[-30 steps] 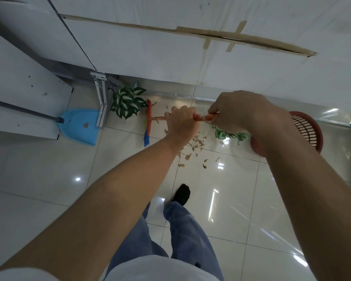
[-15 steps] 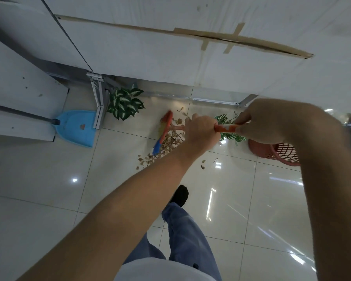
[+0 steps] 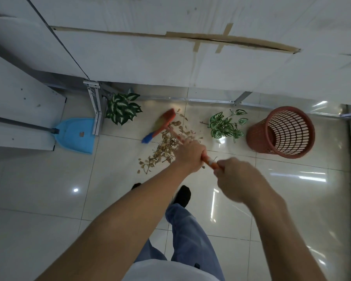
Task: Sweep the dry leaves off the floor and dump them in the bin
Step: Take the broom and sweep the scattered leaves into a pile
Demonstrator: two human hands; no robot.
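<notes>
My left hand (image 3: 190,154) and right hand (image 3: 239,179) both grip the one orange-handled broom (image 3: 162,123). Its bristle head touches the single loose pile of dry brown leaves (image 3: 168,145) on the glossy tiles. A hard stroke could scatter them towards the two leafy plants (image 3: 123,110). One blue plastic dustpan (image 3: 75,135) stands left, and one red mesh bin (image 3: 282,131) lies tipped right.

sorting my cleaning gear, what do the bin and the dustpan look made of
Bin: looks like red-brown moulded plastic, matte, going by its even lattice of slots. Dustpan: likely light blue plastic, smooth and one-piece; its grey handle could be metal or plastic.
</notes>
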